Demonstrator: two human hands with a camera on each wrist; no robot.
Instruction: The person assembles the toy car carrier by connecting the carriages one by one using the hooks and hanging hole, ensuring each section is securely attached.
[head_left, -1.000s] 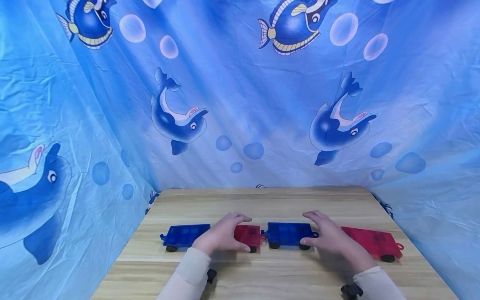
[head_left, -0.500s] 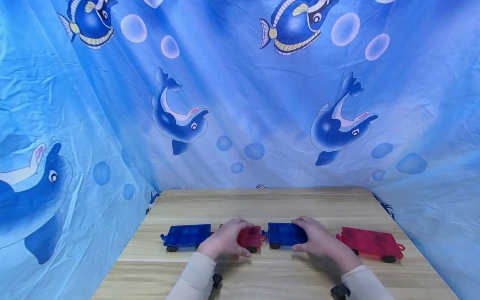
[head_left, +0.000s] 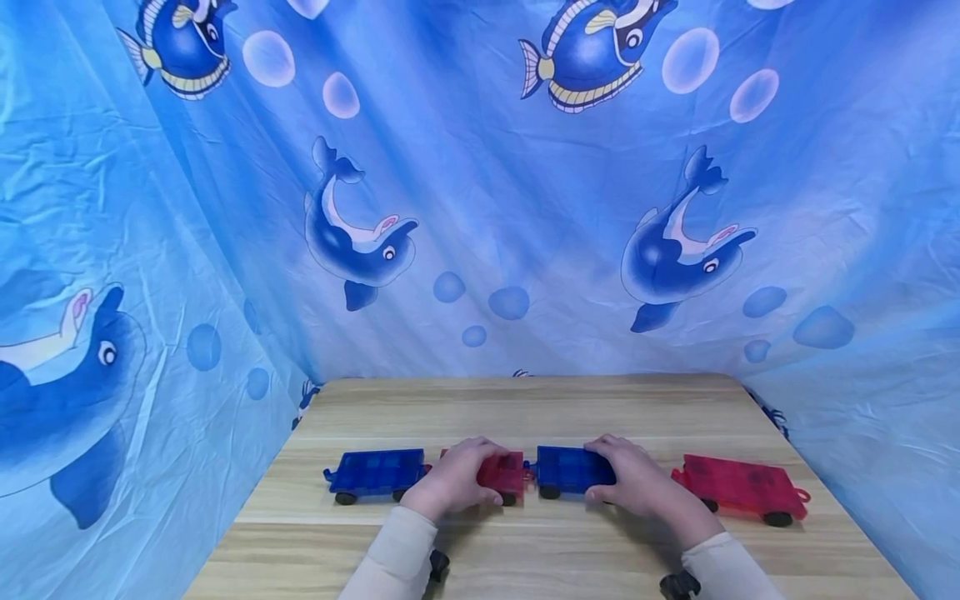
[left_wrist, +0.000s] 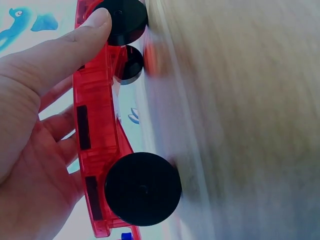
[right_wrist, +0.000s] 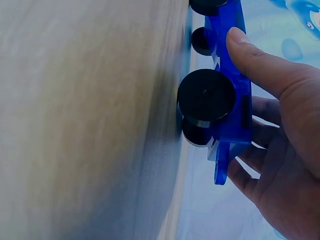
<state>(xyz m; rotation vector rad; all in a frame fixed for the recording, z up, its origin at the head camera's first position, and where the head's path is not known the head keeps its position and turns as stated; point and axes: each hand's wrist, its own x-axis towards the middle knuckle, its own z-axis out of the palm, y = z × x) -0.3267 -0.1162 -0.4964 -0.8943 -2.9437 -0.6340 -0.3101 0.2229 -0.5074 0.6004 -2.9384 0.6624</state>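
Note:
In the head view, several flat translucent toy train cars stand in a row across the wooden table. My left hand (head_left: 453,479) grips a red toy train car (head_left: 506,472), thumb on the near side by a black wheel and fingers along the far side. Right of it, my right hand (head_left: 637,479) holds a blue toy train car (head_left: 566,469) by its right part, thumb in front and fingers behind. These two cars meet at their hook and loop ends. In the right wrist view, a blue loop (right_wrist: 221,167) sticks out from the held car's end.
Another blue car (head_left: 378,472) stands at the left, its right end meeting the held red car. A second red car (head_left: 742,486) stands apart at the right, slightly angled. The wooden table (head_left: 525,408) backs onto a blue sea-print curtain (head_left: 480,208).
My right hand has moved left from the blue car's right end and closed around it. My left hand has shifted slightly right on the red car. The cars stay nearly in place.

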